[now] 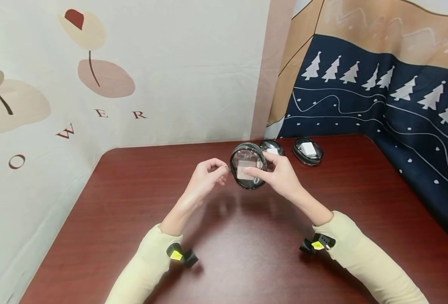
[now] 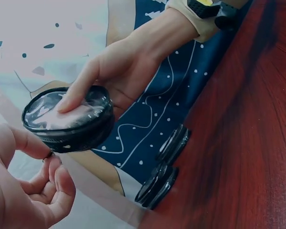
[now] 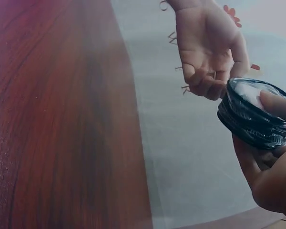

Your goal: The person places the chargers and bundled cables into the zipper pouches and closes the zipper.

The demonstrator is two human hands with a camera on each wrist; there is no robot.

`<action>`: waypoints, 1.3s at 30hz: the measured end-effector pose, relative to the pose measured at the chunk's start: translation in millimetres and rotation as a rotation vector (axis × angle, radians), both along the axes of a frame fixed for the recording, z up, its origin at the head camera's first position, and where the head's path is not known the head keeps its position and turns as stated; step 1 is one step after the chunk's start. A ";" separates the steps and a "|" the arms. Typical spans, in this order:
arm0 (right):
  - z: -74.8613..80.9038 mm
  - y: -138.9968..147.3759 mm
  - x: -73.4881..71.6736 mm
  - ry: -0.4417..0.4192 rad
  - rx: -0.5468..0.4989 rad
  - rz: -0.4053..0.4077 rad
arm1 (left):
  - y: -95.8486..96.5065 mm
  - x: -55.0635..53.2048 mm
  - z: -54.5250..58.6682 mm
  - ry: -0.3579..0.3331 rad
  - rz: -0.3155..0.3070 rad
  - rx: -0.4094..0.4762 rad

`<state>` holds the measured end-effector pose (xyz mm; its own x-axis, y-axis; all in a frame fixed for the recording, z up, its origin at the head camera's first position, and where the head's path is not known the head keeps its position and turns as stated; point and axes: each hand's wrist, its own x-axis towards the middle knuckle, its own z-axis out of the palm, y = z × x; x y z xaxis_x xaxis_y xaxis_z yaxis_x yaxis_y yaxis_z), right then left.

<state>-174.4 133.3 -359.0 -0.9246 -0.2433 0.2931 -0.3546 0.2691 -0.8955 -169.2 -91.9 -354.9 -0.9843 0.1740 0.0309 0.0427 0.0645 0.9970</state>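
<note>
My right hand [image 1: 282,175] grips a small round zip pouch [image 1: 243,153] with black edges and clear faces, held up above the table. Its thumb presses on the clear face, over a white block-shaped item [image 1: 242,171] inside, perhaps a charger. At the pouch's left side, my left hand [image 1: 205,179] pinches a tiny dark zipper pull [image 2: 48,155] between thumb and forefinger. The left wrist view shows the pouch [image 2: 76,138] tilted, its black side band facing the left hand. How far the zip is undone cannot be told.
Two similar round pouches lie at the table's back edge: one [image 1: 266,145] partly behind the right hand, the other [image 1: 307,151] to its right. Both contain white items. The dark red table [image 1: 243,253] meets a patterned cloth backdrop [image 1: 193,84] behind.
</note>
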 end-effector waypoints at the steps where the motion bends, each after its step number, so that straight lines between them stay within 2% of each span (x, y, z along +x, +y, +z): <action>1: 0.0 -0.2 -0.5 -0.027 -0.006 0.009 | -0.2 -0.1 -0.5 0.001 -0.006 0.003; 6: -1.0 0.3 -2.2 -0.135 -0.045 0.025 | -1.5 -1.5 -1.3 0.033 -0.060 0.068; 8: -1.3 1.1 -2.5 -0.166 -0.057 0.023 | -3.1 -1.5 -0.9 0.068 -0.083 0.060; 14: -1.1 3.7 -3.2 -0.257 -0.111 0.010 | -8.3 -0.2 -0.1 0.226 -0.130 -0.118; 17: -0.8 3.0 -3.5 -0.315 -0.162 0.015 | -8.4 1.5 -1.4 0.301 -0.125 -0.213; 22: -2.1 0.7 -4.2 -0.411 -0.274 0.050 | -8.0 5.1 -3.5 0.493 -0.102 -0.365; 26: -2.5 2.0 -5.6 -0.487 -0.367 0.099 | -8.2 5.2 -1.9 0.625 -0.075 -0.424; 31: -2.4 6.9 -8.1 -0.578 -0.431 0.195 | -9.2 4.0 -0.8 0.689 -0.061 -0.459; 36: -4.3 12.0 -9.8 -0.654 -0.409 0.317 | -10.9 4.1 -1.5 0.727 -0.055 -0.492; 39: -5.3 13.5 -10.1 -0.684 -0.390 0.359 | -11.9 4.9 -1.0 0.734 -0.059 -0.501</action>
<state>-184.6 146.8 -364.3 -0.8149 -0.5523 -0.1759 0.2908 -0.1270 -0.9483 -164.3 -103.8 -355.9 -0.7351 0.3867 0.5569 0.6770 0.4631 0.5720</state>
